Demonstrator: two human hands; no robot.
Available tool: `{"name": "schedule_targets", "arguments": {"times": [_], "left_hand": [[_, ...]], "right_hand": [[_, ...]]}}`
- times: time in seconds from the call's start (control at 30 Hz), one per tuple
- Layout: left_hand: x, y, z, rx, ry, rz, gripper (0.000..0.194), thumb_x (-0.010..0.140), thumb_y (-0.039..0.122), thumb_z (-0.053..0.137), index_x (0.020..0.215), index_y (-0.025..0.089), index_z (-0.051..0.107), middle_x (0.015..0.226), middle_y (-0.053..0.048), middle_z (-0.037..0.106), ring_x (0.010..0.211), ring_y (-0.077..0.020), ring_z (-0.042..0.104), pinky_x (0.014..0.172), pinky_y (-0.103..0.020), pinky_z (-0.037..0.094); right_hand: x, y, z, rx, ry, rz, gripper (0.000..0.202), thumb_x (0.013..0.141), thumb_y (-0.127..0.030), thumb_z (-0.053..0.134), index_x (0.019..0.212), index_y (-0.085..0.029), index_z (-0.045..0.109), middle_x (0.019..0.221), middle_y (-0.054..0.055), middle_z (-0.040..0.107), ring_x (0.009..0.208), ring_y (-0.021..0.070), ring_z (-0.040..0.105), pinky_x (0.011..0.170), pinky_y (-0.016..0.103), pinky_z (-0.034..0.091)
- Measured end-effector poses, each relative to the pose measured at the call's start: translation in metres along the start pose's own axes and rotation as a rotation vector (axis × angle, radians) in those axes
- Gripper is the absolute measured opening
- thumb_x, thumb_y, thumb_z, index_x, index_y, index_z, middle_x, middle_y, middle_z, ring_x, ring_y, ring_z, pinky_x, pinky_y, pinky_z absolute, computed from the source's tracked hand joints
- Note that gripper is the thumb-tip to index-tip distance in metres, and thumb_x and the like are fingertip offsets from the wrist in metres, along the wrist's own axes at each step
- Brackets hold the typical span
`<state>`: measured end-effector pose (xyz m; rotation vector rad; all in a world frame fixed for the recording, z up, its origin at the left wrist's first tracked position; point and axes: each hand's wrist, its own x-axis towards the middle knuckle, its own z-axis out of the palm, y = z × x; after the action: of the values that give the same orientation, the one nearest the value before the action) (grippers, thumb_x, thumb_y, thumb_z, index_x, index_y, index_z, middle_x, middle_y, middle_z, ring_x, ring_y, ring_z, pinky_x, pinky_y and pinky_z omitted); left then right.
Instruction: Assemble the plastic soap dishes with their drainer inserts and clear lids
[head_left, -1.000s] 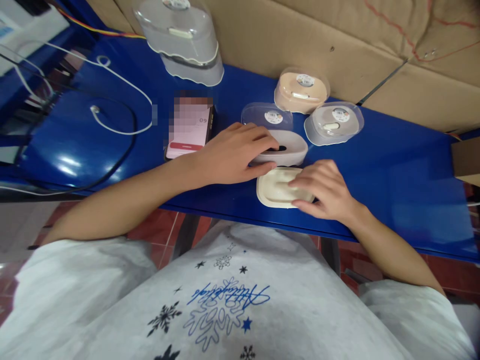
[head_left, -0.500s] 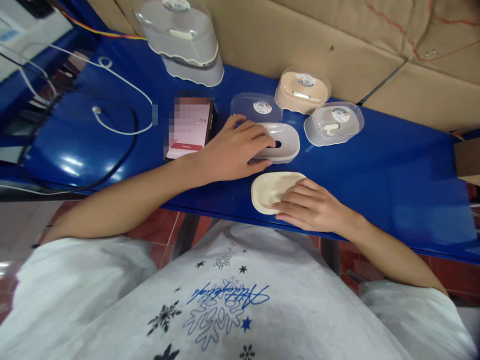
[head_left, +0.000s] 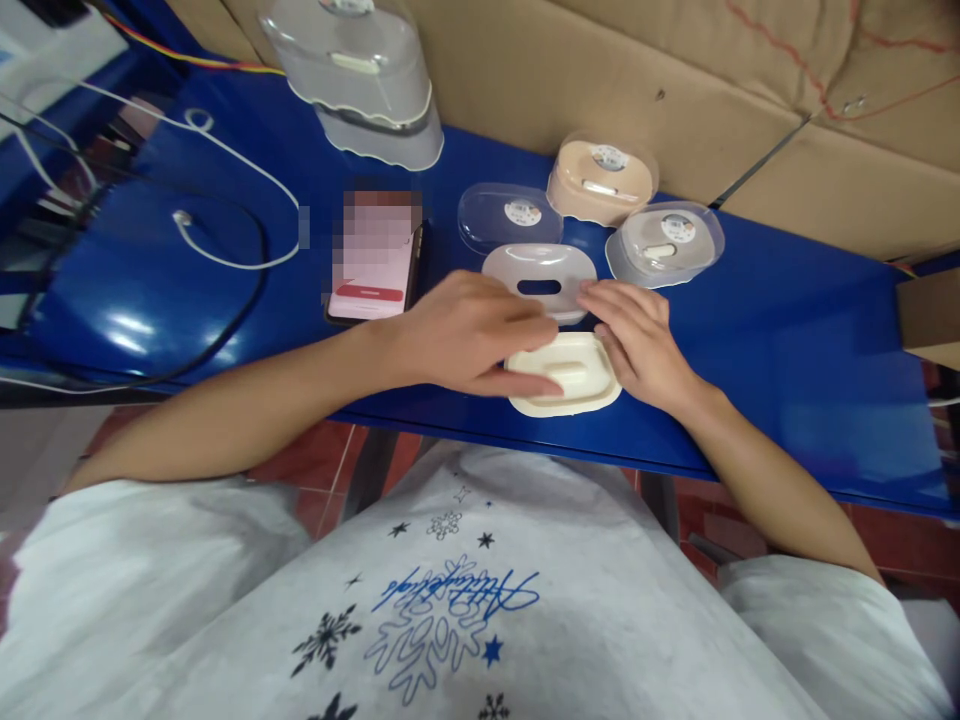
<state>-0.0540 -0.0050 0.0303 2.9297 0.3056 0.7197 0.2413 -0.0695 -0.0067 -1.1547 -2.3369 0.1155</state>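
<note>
A shallow cream oval piece (head_left: 589,385) lies near the table's front edge, with a small raised cream bar (head_left: 573,372) at its middle. Over its left side is my left hand (head_left: 476,335), thumb and index finger spread apart, the thumb tip close to the bar. My right hand (head_left: 637,335) lies at the right, fingers stretched toward the rim of a white oval dish (head_left: 499,262) and thumb by the cream piece's right edge. The dish, just behind, has an oblong hole showing blue table. Whether the right fingertips touch the dish I cannot make out.
Behind the dish lies a clear lid (head_left: 480,215) with a round label. Lidded boxes, one peach (head_left: 574,190) and one white (head_left: 626,265), stand back right. Stacked grey boxes (head_left: 382,135), a phone (head_left: 375,250) and a white cable (head_left: 247,150) are to the left.
My left hand has moved from the white dish down to the cream piece. My right hand has lifted off that piece's middle to its upper right edge. The raised bar now shows.
</note>
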Motion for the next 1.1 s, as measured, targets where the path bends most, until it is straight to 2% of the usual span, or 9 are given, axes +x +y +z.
{"name": "schedule_targets", "arguments": {"times": [0.07, 0.2, 0.37, 0.5, 0.63, 0.8, 0.9, 0.97, 1.1], "left_hand": [[0.002, 0.006, 0.01, 0.018, -0.098, 0.116, 0.06, 0.107, 0.078, 0.053, 0.093, 0.023, 0.074, 0.089, -0.007, 0.076, 0.076, -0.0228, 0.068, 0.073, -0.04, 0.049], [0.001, 0.016, 0.025, 0.039, -0.278, 0.213, 0.036, 0.108, 0.057, 0.067, 0.099, 0.023, 0.076, 0.102, -0.007, 0.081, 0.088, -0.0225, 0.071, 0.084, -0.038, 0.05], [-0.001, 0.013, 0.028, 0.029, -0.237, 0.205, 0.023, 0.105, 0.045, 0.073, 0.1, 0.023, 0.077, 0.101, -0.006, 0.08, 0.092, -0.0225, 0.071, 0.084, -0.037, 0.046], [0.0, 0.012, 0.025, 0.088, -0.223, 0.182, 0.016, 0.11, 0.035, 0.066, 0.112, 0.024, 0.077, 0.106, -0.007, 0.08, 0.1, -0.0247, 0.072, 0.095, -0.043, 0.046], [-0.002, 0.016, 0.024, 0.162, -0.134, 0.114, 0.034, 0.111, 0.018, 0.056, 0.138, 0.034, 0.069, 0.14, -0.006, 0.076, 0.129, -0.0265, 0.067, 0.116, -0.052, 0.043], [-0.007, 0.016, 0.026, 0.063, -0.033, 0.043, 0.06, 0.103, 0.01, 0.062, 0.156, 0.038, 0.055, 0.179, -0.008, 0.046, 0.164, -0.0301, 0.046, 0.135, -0.064, 0.03], [-0.005, 0.011, 0.03, 0.025, -0.074, -0.042, 0.065, 0.097, 0.014, 0.071, 0.158, 0.028, 0.053, 0.183, -0.019, 0.037, 0.17, -0.0403, 0.037, 0.133, -0.069, 0.031], [-0.004, 0.007, 0.033, 0.013, -0.111, -0.106, 0.062, 0.098, 0.019, 0.072, 0.156, 0.021, 0.054, 0.179, -0.025, 0.041, 0.168, -0.0434, 0.039, 0.129, -0.066, 0.037], [-0.001, 0.004, 0.034, -0.001, -0.158, -0.16, 0.057, 0.101, 0.027, 0.071, 0.155, 0.019, 0.055, 0.172, -0.026, 0.05, 0.162, -0.0413, 0.048, 0.123, -0.057, 0.044]], "right_hand": [[0.002, 0.002, 0.002, -0.006, -0.043, 0.024, 0.048, 0.118, -0.028, 0.042, 0.164, -0.032, 0.055, 0.158, 0.008, 0.072, 0.151, 0.0321, 0.062, 0.121, 0.054, 0.043], [0.002, 0.006, 0.004, -0.09, -0.006, 0.06, 0.041, 0.115, -0.044, 0.057, 0.152, -0.033, 0.068, 0.143, 0.008, 0.08, 0.139, 0.0344, 0.067, 0.116, 0.056, 0.042], [-0.001, 0.011, 0.001, -0.142, 0.097, 0.098, 0.031, 0.114, -0.045, 0.058, 0.136, -0.038, 0.08, 0.124, 0.004, 0.082, 0.126, 0.0323, 0.069, 0.113, 0.057, 0.042], [-0.002, 0.004, -0.012, -0.128, 0.15, 0.162, 0.036, 0.114, -0.049, 0.054, 0.135, -0.037, 0.08, 0.12, 0.007, 0.081, 0.122, 0.0351, 0.069, 0.114, 0.061, 0.042], [-0.005, -0.006, -0.021, -0.107, 0.1, 0.056, 0.035, 0.115, -0.045, 0.052, 0.137, -0.039, 0.078, 0.117, 0.004, 0.081, 0.119, 0.0333, 0.07, 0.112, 0.059, 0.042], [-0.006, -0.009, -0.017, -0.057, 0.027, -0.128, 0.029, 0.111, -0.031, 0.059, 0.134, -0.038, 0.074, 0.119, 0.0, 0.081, 0.118, 0.0292, 0.071, 0.108, 0.053, 0.044], [-0.005, -0.009, -0.014, -0.062, 0.029, -0.172, 0.02, 0.107, -0.033, 0.066, 0.126, -0.031, 0.072, 0.114, 0.003, 0.079, 0.111, 0.0285, 0.072, 0.104, 0.051, 0.047], [-0.004, -0.01, -0.013, -0.085, -0.01, -0.196, 0.022, 0.105, -0.039, 0.072, 0.125, -0.029, 0.069, 0.112, 0.004, 0.078, 0.107, 0.0285, 0.072, 0.101, 0.05, 0.047], [-0.003, -0.01, -0.013, -0.117, -0.102, -0.195, 0.024, 0.105, -0.038, 0.073, 0.127, -0.029, 0.068, 0.113, 0.003, 0.079, 0.106, 0.0278, 0.071, 0.102, 0.048, 0.047]]}}
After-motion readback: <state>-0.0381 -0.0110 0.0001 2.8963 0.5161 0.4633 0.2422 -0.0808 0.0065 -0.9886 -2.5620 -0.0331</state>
